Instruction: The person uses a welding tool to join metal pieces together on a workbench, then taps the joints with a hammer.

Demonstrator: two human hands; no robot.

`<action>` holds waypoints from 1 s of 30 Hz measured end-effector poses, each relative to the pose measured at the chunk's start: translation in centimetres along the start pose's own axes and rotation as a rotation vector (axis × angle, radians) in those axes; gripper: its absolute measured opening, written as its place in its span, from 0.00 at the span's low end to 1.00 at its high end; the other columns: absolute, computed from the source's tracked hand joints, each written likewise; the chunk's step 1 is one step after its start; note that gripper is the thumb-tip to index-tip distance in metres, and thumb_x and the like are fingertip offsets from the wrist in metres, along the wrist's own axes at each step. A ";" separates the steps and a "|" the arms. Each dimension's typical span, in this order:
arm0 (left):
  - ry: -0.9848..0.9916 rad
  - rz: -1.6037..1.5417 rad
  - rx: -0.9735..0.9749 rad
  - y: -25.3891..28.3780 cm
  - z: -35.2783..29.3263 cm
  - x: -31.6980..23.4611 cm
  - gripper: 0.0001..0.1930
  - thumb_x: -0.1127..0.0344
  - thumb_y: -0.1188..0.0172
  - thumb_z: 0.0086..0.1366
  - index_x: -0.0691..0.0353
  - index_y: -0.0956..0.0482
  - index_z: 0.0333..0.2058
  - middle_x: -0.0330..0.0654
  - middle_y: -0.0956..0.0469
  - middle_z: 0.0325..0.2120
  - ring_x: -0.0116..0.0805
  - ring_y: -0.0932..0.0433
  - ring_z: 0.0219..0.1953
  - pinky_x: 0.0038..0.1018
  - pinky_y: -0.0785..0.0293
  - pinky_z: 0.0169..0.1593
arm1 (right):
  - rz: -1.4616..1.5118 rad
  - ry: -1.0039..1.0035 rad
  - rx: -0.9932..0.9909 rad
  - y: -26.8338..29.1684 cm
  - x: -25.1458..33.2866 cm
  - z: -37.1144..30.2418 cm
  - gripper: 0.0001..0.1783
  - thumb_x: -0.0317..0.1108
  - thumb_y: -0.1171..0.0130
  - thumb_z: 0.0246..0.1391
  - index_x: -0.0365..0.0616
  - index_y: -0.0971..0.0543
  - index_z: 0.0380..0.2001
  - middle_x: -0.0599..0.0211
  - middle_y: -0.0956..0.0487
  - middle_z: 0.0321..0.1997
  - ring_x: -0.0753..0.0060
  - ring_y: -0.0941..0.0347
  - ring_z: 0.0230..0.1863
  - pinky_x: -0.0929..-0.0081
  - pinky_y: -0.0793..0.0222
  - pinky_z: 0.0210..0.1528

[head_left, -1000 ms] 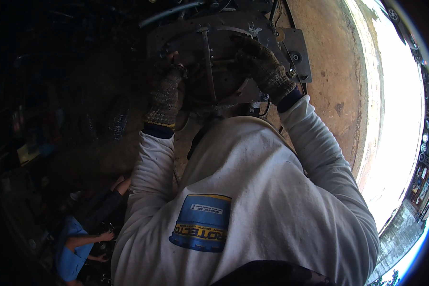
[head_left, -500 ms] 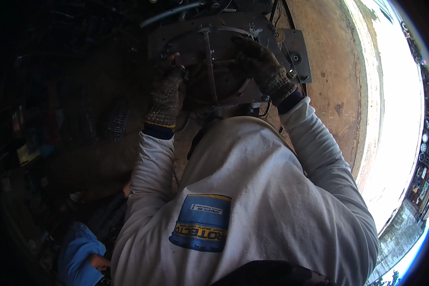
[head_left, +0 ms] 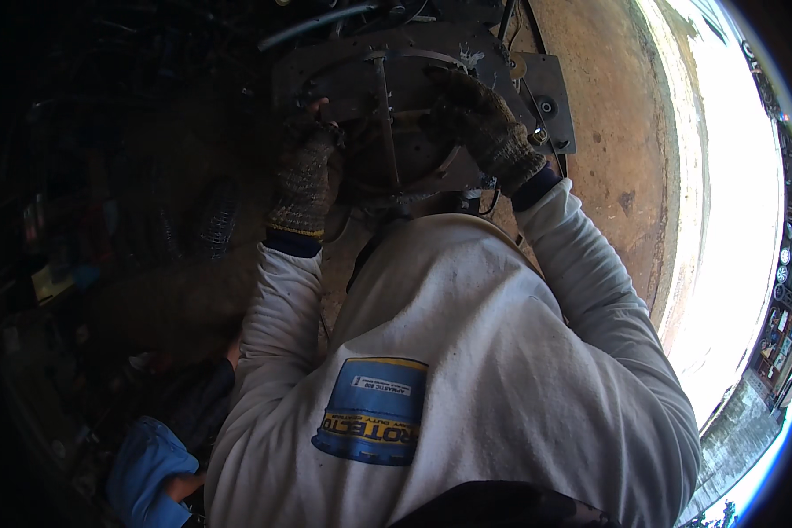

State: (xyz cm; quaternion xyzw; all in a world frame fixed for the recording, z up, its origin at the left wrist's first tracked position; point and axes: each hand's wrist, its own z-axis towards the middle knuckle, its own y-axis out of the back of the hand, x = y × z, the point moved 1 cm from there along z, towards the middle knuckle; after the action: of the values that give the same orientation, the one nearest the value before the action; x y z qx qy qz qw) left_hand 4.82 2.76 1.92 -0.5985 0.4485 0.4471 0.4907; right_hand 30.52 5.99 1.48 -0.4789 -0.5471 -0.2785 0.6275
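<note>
A dark round metal frame (head_left: 385, 114), with a bar across its middle, lies on a wide dark metal plate (head_left: 352, 46). My left hand (head_left: 304, 176), in a worn knitted glove, is closed at the frame's left side. A bare fingertip shows at the top of that glove, while the other fingers are lost in shadow. On the right side, my gloved right hand (head_left: 493, 132) reaches inward and its fingers curl about the frame's edge. The dim light hides the exact contact of both hands.
A flat bracket (head_left: 550, 106) with a round hole juts out at the plate's right. A pale tube (head_left: 321, 26) lies beyond the plate. Brown floor (head_left: 612, 132) stretches to the right toward bright daylight. At the lower left is another person's blue garment (head_left: 145, 466) and arm.
The top of the frame's crossbar has shifted slightly left, and my left fingertips have moved a little left with it. My right hand stays nearly still. The other person's arm has shifted slightly.
</note>
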 end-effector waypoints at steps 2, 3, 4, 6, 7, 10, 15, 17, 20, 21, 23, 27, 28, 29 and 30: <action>0.000 -0.011 -0.022 -0.1 0.0 0.0 0.15 0.76 0.44 0.61 0.60 0.26 0.47 0.36 0.26 0.45 0.21 0.29 0.38 0.19 0.29 0.43 | 0.017 -0.006 -0.010 -0.2 0.1 0.1 0.27 0.30 0.46 0.59 0.41 0.37 0.61 0.65 0.25 0.47 0.70 0.25 0.47 0.71 0.28 0.51; -0.016 -0.019 -0.032 -0.1 0.0 0.2 0.14 0.77 0.44 0.61 0.60 0.26 0.47 0.37 0.26 0.46 0.21 0.29 0.38 0.19 0.29 0.43 | -0.003 -0.006 -0.009 -0.1 0.1 0.1 0.27 0.30 0.47 0.59 0.41 0.37 0.61 0.65 0.25 0.46 0.70 0.25 0.46 0.71 0.28 0.51; -0.032 -0.026 -0.041 -0.1 0.1 0.3 0.14 0.77 0.43 0.61 0.60 0.26 0.46 0.37 0.25 0.46 0.21 0.28 0.38 0.19 0.29 0.43 | -0.023 -0.007 -0.008 -0.1 0.1 0.1 0.27 0.30 0.47 0.59 0.41 0.37 0.61 0.66 0.24 0.46 0.71 0.25 0.46 0.71 0.28 0.50; -0.027 -0.108 -0.044 -0.1 0.0 0.5 0.14 0.77 0.43 0.61 0.60 0.26 0.46 0.37 0.25 0.46 0.21 0.28 0.38 0.19 0.29 0.43 | -0.036 -0.005 -0.001 -0.1 0.2 0.1 0.26 0.30 0.47 0.59 0.41 0.37 0.61 0.66 0.24 0.45 0.71 0.25 0.46 0.72 0.28 0.50; -0.024 -0.148 -0.045 -0.1 -0.1 0.5 0.14 0.77 0.42 0.60 0.60 0.26 0.46 0.37 0.25 0.46 0.21 0.28 0.38 0.19 0.28 0.42 | -0.030 -0.003 0.005 -0.3 0.4 0.1 0.26 0.31 0.47 0.59 0.41 0.37 0.61 0.66 0.24 0.45 0.72 0.25 0.45 0.72 0.28 0.50; -0.048 -0.062 -0.045 -0.3 0.0 0.2 0.14 0.78 0.42 0.60 0.60 0.26 0.45 0.37 0.25 0.44 0.21 0.28 0.37 0.19 0.28 0.42 | 0.013 -0.002 -0.012 -0.2 0.3 -0.1 0.25 0.32 0.48 0.60 0.41 0.36 0.60 0.66 0.23 0.43 0.73 0.25 0.45 0.73 0.28 0.49; 0.006 -0.085 -0.037 -0.3 -0.1 -0.1 0.15 0.77 0.43 0.60 0.60 0.25 0.46 0.35 0.25 0.41 0.21 0.28 0.37 0.20 0.29 0.42 | 0.062 -0.069 -0.054 -1.1 1.5 -0.4 0.27 0.38 0.47 0.60 0.41 0.35 0.60 0.65 0.21 0.39 0.74 0.24 0.42 0.76 0.28 0.46; 0.020 -0.053 -0.053 -0.2 -0.1 -0.1 0.15 0.77 0.43 0.61 0.60 0.25 0.47 0.34 0.25 0.40 0.21 0.28 0.37 0.20 0.29 0.42 | 0.037 -0.072 -0.054 -0.6 1.0 -0.2 0.28 0.40 0.47 0.59 0.41 0.36 0.60 0.65 0.21 0.38 0.74 0.23 0.41 0.76 0.28 0.45; 0.011 0.014 -0.046 0.1 -0.1 0.1 0.15 0.75 0.43 0.62 0.59 0.25 0.48 0.34 0.26 0.40 0.21 0.28 0.37 0.20 0.29 0.43 | 0.059 -0.084 -0.047 -0.8 1.4 -0.4 0.23 0.34 0.49 0.59 0.42 0.31 0.57 0.67 0.26 0.46 0.75 0.30 0.49 0.76 0.34 0.54; -0.015 -0.003 -0.030 0.0 -0.1 0.2 0.15 0.75 0.43 0.62 0.59 0.25 0.48 0.34 0.26 0.40 0.21 0.28 0.37 0.20 0.29 0.43 | 0.049 -0.071 -0.034 -0.7 1.4 -0.3 0.24 0.36 0.48 0.59 0.41 0.33 0.58 0.66 0.24 0.44 0.74 0.28 0.46 0.76 0.32 0.51; -0.068 0.079 -0.012 0.0 -0.1 0.0 0.15 0.74 0.43 0.62 0.59 0.25 0.48 0.34 0.26 0.39 0.21 0.29 0.37 0.20 0.30 0.43 | 0.028 -0.045 -0.009 -0.4 1.2 -0.1 0.28 0.38 0.46 0.59 0.40 0.36 0.60 0.64 0.21 0.39 0.73 0.23 0.41 0.76 0.28 0.46; -0.066 0.140 -0.028 -0.1 -0.1 -0.3 0.14 0.75 0.43 0.62 0.59 0.24 0.47 0.34 0.26 0.39 0.21 0.28 0.37 0.20 0.29 0.42 | 0.032 -0.029 -0.012 -0.3 0.8 0.1 0.26 0.35 0.48 0.60 0.41 0.36 0.60 0.65 0.23 0.43 0.73 0.24 0.42 0.75 0.28 0.46; -0.038 0.070 -0.038 -0.1 -0.1 -0.2 0.14 0.75 0.43 0.62 0.59 0.24 0.47 0.34 0.26 0.39 0.21 0.28 0.36 0.20 0.29 0.42 | 0.018 -0.035 -0.012 -0.4 0.8 0.1 0.26 0.35 0.48 0.60 0.41 0.36 0.60 0.66 0.23 0.43 0.73 0.24 0.43 0.75 0.28 0.47; -0.037 0.057 -0.034 -0.2 -0.1 -0.3 0.14 0.75 0.42 0.61 0.59 0.24 0.47 0.34 0.26 0.40 0.21 0.28 0.36 0.20 0.29 0.42 | 0.003 -0.041 -0.014 -0.4 0.9 0.0 0.26 0.34 0.49 0.60 0.41 0.36 0.60 0.66 0.23 0.44 0.73 0.24 0.43 0.75 0.28 0.47; -0.035 0.045 -0.031 -0.3 -0.1 -0.4 0.14 0.76 0.42 0.61 0.59 0.24 0.46 0.34 0.25 0.40 0.21 0.28 0.36 0.20 0.29 0.42 | 0.007 -0.039 -0.016 -0.3 0.8 0.0 0.26 0.34 0.49 0.60 0.41 0.36 0.60 0.66 0.23 0.44 0.73 0.24 0.43 0.75 0.28 0.47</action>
State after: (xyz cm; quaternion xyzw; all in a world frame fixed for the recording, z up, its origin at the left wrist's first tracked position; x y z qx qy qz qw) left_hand 5.04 2.73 2.39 -0.5879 0.4462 0.4754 0.4789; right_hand 30.44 6.02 2.33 -0.4911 -0.5555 -0.2712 0.6137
